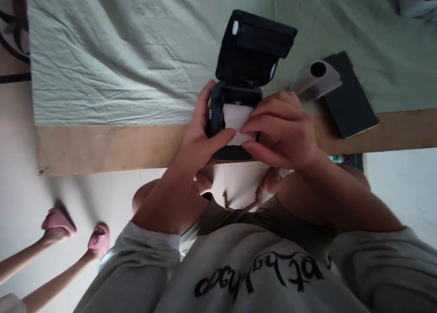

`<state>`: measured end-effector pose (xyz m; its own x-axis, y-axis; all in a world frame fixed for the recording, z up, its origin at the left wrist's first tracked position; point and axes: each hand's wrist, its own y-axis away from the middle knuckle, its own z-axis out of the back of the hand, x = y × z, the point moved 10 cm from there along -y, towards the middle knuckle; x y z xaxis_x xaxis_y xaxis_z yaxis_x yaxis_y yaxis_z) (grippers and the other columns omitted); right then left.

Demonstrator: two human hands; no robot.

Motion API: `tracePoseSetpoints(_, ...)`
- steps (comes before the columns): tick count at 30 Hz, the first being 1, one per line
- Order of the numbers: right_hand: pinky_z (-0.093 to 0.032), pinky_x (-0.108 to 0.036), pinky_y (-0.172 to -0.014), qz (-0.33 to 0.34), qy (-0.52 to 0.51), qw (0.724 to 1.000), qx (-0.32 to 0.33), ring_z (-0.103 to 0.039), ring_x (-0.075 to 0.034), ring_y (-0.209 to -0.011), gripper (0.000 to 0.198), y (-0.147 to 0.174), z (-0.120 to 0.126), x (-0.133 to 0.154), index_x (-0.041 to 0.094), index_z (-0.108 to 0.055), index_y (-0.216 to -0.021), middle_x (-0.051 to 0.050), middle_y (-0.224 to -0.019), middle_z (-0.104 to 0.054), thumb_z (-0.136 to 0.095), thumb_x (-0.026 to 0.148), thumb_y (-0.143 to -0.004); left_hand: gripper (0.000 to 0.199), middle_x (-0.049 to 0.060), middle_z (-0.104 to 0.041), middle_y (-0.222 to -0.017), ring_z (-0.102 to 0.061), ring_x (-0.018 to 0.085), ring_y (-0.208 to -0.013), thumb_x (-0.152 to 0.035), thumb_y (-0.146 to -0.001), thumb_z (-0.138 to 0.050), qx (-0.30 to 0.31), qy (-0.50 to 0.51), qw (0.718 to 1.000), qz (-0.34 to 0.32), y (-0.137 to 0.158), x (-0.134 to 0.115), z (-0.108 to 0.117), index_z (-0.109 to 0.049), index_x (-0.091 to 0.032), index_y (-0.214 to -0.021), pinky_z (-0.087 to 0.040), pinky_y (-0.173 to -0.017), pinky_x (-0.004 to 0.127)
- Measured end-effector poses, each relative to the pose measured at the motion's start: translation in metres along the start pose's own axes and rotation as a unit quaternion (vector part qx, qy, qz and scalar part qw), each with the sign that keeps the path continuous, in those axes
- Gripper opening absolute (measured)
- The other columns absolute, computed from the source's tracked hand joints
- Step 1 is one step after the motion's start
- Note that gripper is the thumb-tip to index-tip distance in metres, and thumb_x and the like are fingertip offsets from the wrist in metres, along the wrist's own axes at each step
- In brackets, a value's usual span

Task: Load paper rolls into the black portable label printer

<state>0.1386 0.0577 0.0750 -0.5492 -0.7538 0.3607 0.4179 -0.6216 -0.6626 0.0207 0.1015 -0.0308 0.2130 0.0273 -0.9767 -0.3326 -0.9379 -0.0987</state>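
I have the printer (232,153) in front of me at the near edge of the table (102,147), its lid (256,49) swung up toward 12 o'clock. Paper (235,115) lies in the open bay. My left hand (201,135) holds the printer from its 9 o'clock side, fingers along the wall and thumb reaching over onto the paper. My right hand (287,126) comes in from 3 o'clock with its fingers curled and narrow, tips against the paper; whether they pinch it I cannot tell.

At 2 o'clock from the printer is a roll (330,76) of clear film with a dark core, overlapping the notebook (355,99) in my view; I cannot tell if they touch. Farther off at 2 o'clock, a pale box (414,1) is cut by the corner. Green cloth (136,53) covers the table except its bare wooden edge. At 8 o'clock, on the floor, another person's feet wear pink slippers (59,219).
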Motion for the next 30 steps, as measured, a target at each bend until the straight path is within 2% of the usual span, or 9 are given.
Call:
tracePoseSetpoints(3,-0.046,-0.031,-0.07,-0.074,-0.029,0.991,-0.103,-0.054,-0.012,-0.076,0.009,0.007,0.02,-0.023,0.021,-0.056,-0.085,-0.001,-0.078,-0.057,-0.058,0.029,-0.083,0.096,0.005,-0.044,-0.146,-0.053,0.034,-0.126,-0.039,-0.065,-0.079,-0.007,-0.025,0.999,0.027,0.002,0.002,0.003,-0.028,-0.034,-0.146,-0.054,-0.094,0.043)
tracePoseSetpoints(5,-0.048,-0.03,-0.071,-0.142,-0.042,0.979,-0.143,-0.056,-0.014,-0.084,0.02,0.014,0.027,-0.041,0.023,-0.054,-0.099,-0.003,-0.093,-0.056,-0.059,0.03,-0.081,0.097,0.005,-0.043,-0.148,-0.052,0.035,-0.127,-0.036,-0.065,-0.08,-0.002,-0.028,0.999,0.042,0.003,0.0,0.0,-0.028,-0.033,-0.147,-0.053,-0.096,0.044)
tracePoseSetpoints(9,-0.051,-0.038,-0.092,-0.211,-0.157,0.96,-0.099,-0.053,-0.021,-0.121,0.055,0.02,0.01,-0.06,0.033,-0.033,-0.133,-0.004,-0.139,-0.043,-0.055,0.04,-0.083,0.093,0.005,-0.044,-0.148,-0.052,0.033,-0.127,-0.03,-0.067,-0.077,0.001,-0.03,0.999,0.037,0.004,-0.006,-0.001,-0.029,-0.032,-0.147,-0.051,-0.1,0.044)
tracePoseSetpoints(13,-0.051,-0.036,-0.095,-0.247,-0.223,0.931,-0.15,-0.057,-0.017,-0.115,0.039,0.027,0.013,-0.07,0.035,-0.039,-0.127,-0.002,-0.125,-0.054,-0.043,0.046,-0.089,0.091,0.004,-0.048,-0.146,-0.049,0.032,-0.132,-0.029,-0.063,-0.079,-0.034,-0.021,0.999,0.035,0.005,-0.008,0.004,-0.037,-0.032,-0.144,-0.047,-0.107,0.042)
tracePoseSetpoints(15,-0.051,-0.035,-0.098,-0.254,-0.234,0.931,-0.122,-0.058,-0.016,-0.115,0.035,0.026,0.007,-0.071,0.031,-0.044,-0.123,-0.002,-0.121,-0.057,-0.044,0.045,-0.091,0.087,0.003,-0.048,-0.146,-0.045,0.03,-0.137,-0.027,-0.063,-0.079,-0.045,-0.015,0.998,0.041,0.006,-0.01,0.002,-0.04,-0.031,-0.142,-0.044,-0.11,0.039)
tracePoseSetpoints(17,-0.049,-0.037,-0.104,-0.25,-0.241,0.936,-0.05,-0.055,-0.017,-0.121,0.038,0.024,-0.007,-0.069,0.029,-0.046,-0.125,-0.003,-0.126,-0.056,-0.047,0.045,-0.091,0.088,0.003,-0.048,-0.146,-0.044,0.03,-0.137,-0.028,-0.062,-0.08,-0.048,-0.001,0.997,0.053,0.007,-0.012,-0.002,-0.04,-0.032,-0.14,-0.044,-0.11,0.039)
tracePoseSetpoints(21,-0.046,-0.042,-0.108,-0.201,-0.205,0.955,0.075,-0.053,-0.02,-0.123,0.054,0.02,-0.026,-0.055,0.028,-0.037,-0.136,-0.003,-0.135,-0.051,-0.052,0.048,-0.088,0.072,0.005,-0.06,-0.13,-0.054,0.031,-0.127,-0.039,-0.063,-0.081,-0.082,0.034,0.993,0.079,0.009,-0.015,-0.002,-0.052,-0.029,-0.129,-0.051,-0.101,0.039)
tracePoseSetpoints(25,-0.05,-0.041,-0.102,-0.19,-0.176,0.961,0.094,-0.056,-0.02,-0.116,0.057,0.02,-0.029,-0.052,0.024,-0.035,-0.136,-0.006,-0.13,-0.053,-0.051,0.05,-0.088,0.045,0.005,-0.067,-0.094,-0.068,0.027,-0.096,-0.042,-0.07,-0.077,-0.11,0.042,0.983,0.14,0.012,-0.007,0.001,-0.065,-0.02,-0.108,-0.057,-0.077,0.033)
tracePoseSetpoints(30,-0.05,-0.043,-0.103,-0.205,-0.148,0.962,0.098,-0.056,-0.022,-0.116,0.06,0.024,-0.031,-0.054,0.023,-0.034,-0.135,-0.006,-0.129,-0.053,-0.052,0.054,-0.087,0.036,0.002,-0.066,-0.089,-0.066,0.017,-0.078,-0.034,-0.073,-0.075,-0.102,0.061,0.984,0.135,0.01,-0.009,-0.001,-0.066,-0.021,-0.105,-0.053,-0.061,0.023)
